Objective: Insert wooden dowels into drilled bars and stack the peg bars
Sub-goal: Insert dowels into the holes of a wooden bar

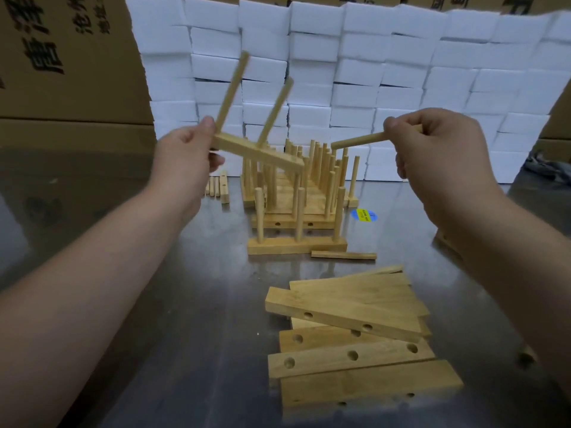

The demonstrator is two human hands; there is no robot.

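My left hand grips the left end of a wooden bar, held tilted in the air with two dowels standing up out of it. My right hand pinches a single dowel that points left toward the bar's free end, a short gap away. Behind and below them, several finished peg bars stand in a row on the metal table; the nearest one carries three dowels. A loose dowel lies beside it. Several drilled bars lie piled near me.
A wall of white foam blocks stands at the table's back, cardboard boxes to the left. A few short wood pieces lie left of the peg bars. A blue and yellow sticker sits on the table.
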